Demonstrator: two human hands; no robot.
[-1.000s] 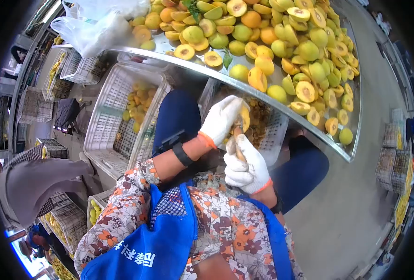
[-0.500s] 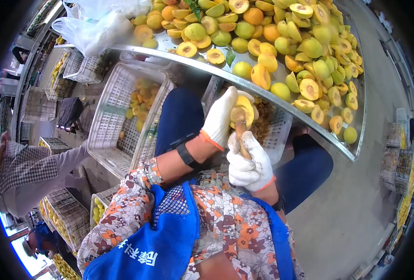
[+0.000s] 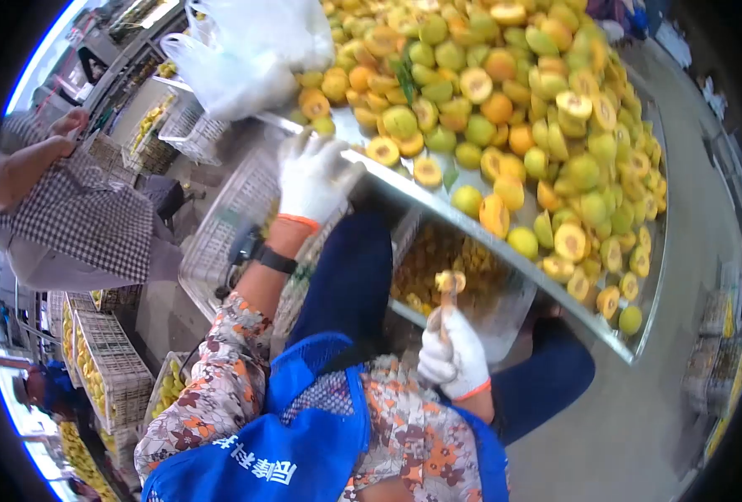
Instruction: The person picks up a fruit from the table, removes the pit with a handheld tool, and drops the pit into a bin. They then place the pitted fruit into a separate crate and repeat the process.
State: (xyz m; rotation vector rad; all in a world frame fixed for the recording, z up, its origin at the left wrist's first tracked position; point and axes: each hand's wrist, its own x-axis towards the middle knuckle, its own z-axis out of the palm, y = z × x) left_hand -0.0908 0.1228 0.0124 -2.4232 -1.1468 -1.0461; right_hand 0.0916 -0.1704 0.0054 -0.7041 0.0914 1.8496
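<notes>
My gloved left hand point(image 3: 314, 174) is at the near left edge of the metal table point(image 3: 413, 194), above a white crate, fingers apart, with nothing seen in it. In my gloved right hand point(image 3: 453, 351) is a pitting tool point(image 3: 447, 303), held upright, with a bit of yellow fruit point(image 3: 450, 282) at its tip. Below that tip, a crate point(image 3: 505, 314) holds brownish pieces point(image 3: 442, 259). Halved yellow-green fruit point(image 3: 570, 241) is heaped on the table.
A white plastic bag point(image 3: 241, 63) lies on the table's left corner. A white crate point(image 3: 220, 226) stands by my left leg. At the left is a person in a checked apron point(image 3: 86, 209), near stacked fruit crates point(image 3: 107, 356).
My left hand has moved left, away from the tool, and opened; the fruit half it held is gone from it. My right hand has lowered slightly with the tool. The view has shifted.
</notes>
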